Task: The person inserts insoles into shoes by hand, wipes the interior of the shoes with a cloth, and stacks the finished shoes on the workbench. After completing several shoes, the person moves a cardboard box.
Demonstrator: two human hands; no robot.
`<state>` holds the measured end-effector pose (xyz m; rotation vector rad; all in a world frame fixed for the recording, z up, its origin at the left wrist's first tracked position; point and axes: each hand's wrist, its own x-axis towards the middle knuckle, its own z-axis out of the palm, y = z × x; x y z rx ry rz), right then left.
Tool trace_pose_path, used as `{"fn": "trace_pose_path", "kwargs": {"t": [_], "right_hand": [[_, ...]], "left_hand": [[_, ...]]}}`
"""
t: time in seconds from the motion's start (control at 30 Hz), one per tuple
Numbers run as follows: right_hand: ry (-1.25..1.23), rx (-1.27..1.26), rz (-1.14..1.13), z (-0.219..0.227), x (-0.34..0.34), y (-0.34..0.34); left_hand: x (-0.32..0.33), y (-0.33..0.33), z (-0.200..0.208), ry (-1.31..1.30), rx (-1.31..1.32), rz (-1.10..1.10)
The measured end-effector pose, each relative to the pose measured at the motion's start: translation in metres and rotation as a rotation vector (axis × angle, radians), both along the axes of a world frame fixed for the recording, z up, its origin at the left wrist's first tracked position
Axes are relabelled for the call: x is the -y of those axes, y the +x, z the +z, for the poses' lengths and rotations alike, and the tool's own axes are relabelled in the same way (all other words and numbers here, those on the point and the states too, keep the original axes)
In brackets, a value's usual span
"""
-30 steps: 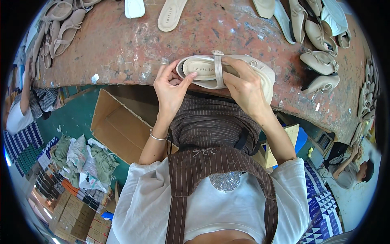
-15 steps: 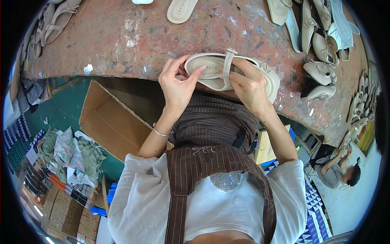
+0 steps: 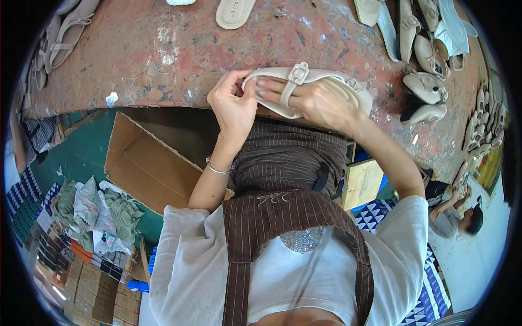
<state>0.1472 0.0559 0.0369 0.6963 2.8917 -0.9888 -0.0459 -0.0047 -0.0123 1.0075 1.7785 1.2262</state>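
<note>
A beige strapped flat shoe (image 3: 352, 88) rests near the front edge of the worktable, heel toward the left. My left hand (image 3: 232, 106) grips the shoe's heel rim, with the thumb inside and the fingers around the outside. Stretched out flat, the fingers of my right hand (image 3: 321, 103) reach under the buckled strap (image 3: 296, 81) into the shoe, their tips near the heel. They cover most of the insole. A loose beige insole (image 3: 234, 15) lies farther off on the table.
The worn reddish worktable (image 3: 179, 60) has more beige shoes (image 3: 427, 87) on its right and others (image 3: 73, 32) at far left. Below its edge stands an open cardboard box (image 3: 149, 168). Bagged cloth (image 3: 100, 212) lies on the floor at left. A person (image 3: 454, 217) sits at far right.
My right hand has slid left under the strap, its fingers now stretched toward the heel and hiding the insole. The left hand stays at the heel, its thumb drawn closer to the rim.
</note>
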Motion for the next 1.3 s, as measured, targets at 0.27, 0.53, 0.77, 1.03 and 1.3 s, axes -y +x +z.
{"fn": "trace_pose_path", "kwargs": {"t": [0.27,0.53,0.77,1.03,1.3], "right_hand": [[0.436,0.037,-0.341,0.024,0.039,0.008],[0.918,-0.010,-0.957,0.028,-0.008,0.047],[0.152,-0.368,-1.076,0.060,0.007,0.043],[0.341,-0.118,-0.922,0.015,0.070,0.012],[0.572,-0.036,-0.802,0.001,0.026,0.010]], "left_hand": [[-0.004,-0.005,0.012,-0.026,-0.092,-0.074],[0.031,0.025,0.026,-0.111,-0.286,-0.327],[0.041,0.080,0.064,0.386,-0.760,-0.750],[0.039,0.092,0.021,0.228,-1.001,-0.970],[0.044,0.101,0.009,0.231,-0.930,-0.799]]}}
